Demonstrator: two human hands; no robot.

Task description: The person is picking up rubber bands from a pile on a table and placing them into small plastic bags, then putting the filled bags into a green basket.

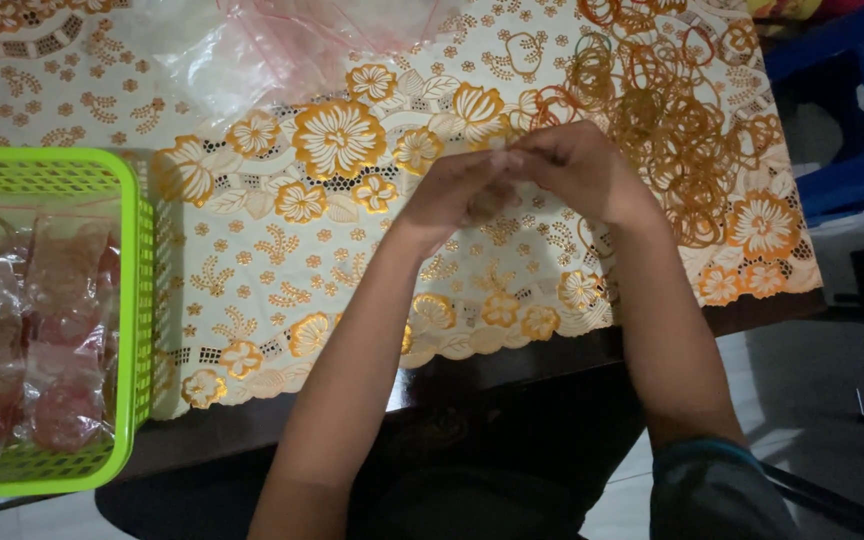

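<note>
Your left hand (457, 190) and right hand (572, 170) meet over the tablecloth (282, 250), fingers pinched on something small; I cannot tell what. Rubber bands (672, 110) lie just right, filled bags in the green basket (137, 300).

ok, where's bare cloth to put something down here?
Free: the tablecloth between the green basket and the hands, down to the near edge. Crowded: rubber bands fill the right end, clear plastic bags cover the far middle, and the basket is packed with filled bags.
</note>
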